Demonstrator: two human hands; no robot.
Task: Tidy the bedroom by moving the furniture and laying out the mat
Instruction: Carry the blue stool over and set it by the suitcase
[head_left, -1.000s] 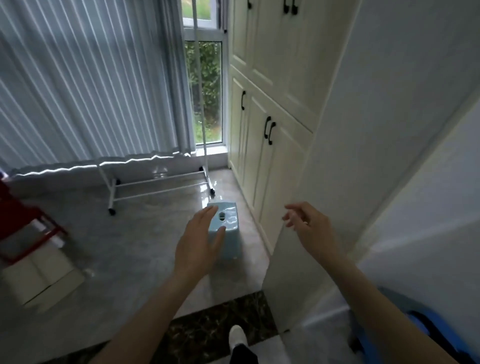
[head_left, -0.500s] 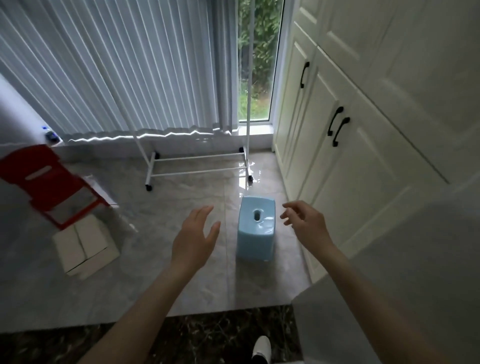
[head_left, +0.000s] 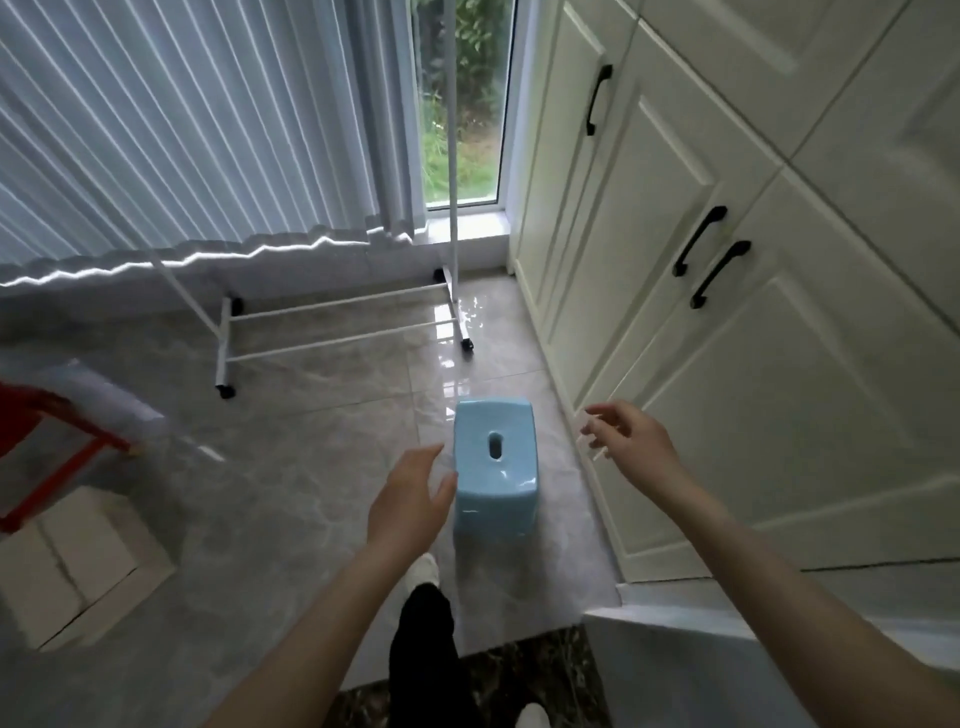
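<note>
I'm looking down at a glossy grey tiled floor (head_left: 291, 467). Pale vertical blinds (head_left: 182, 119) fill the upper left; a narrow window (head_left: 467, 104) at top centre shows greenery. Cream cabinet doors (head_left: 727, 364) with black handles (head_left: 698, 240) run down the right. A dark marble threshold (head_left: 524, 675) crosses the bottom.
</note>
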